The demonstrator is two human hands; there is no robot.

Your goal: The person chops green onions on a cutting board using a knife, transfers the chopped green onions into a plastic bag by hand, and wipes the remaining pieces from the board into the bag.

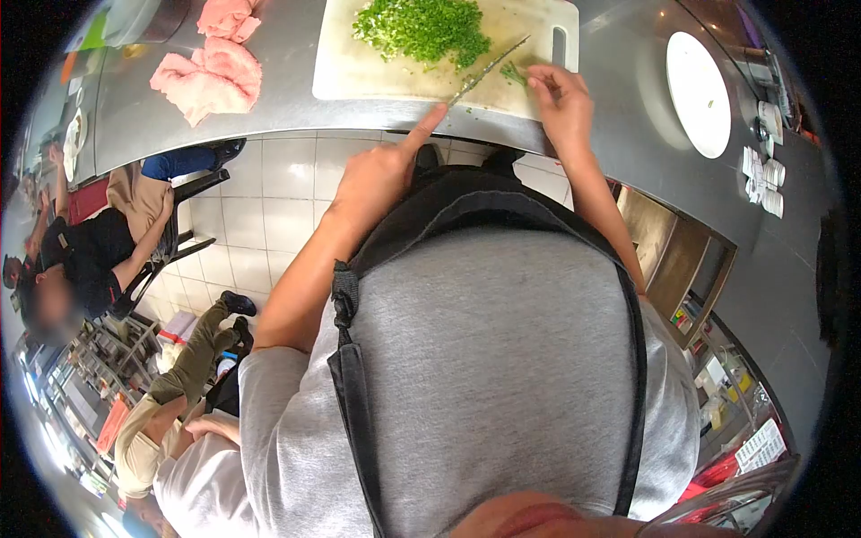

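My left hand [377,179] is closed round the handle end of a knife [484,73], with the index finger stretched along it. The handle itself is hidden by the hand. Bits of green cling to the blade, which slants over a white cutting board [336,76]. Fingertips of my right hand [565,106] pinch a small piece of green herb [513,73] just right of the blade. A heap of finely chopped green herbs [421,29] lies on the board beyond the knife, with a few scraps scattered nearby.
Pink cloths [211,76] lie on the metal counter [287,117] left of the board. To the right are a white plate [700,94] and stacked small white dishes [762,179]. At left, a seated person [90,242] and another person's legs [188,359] are close by.
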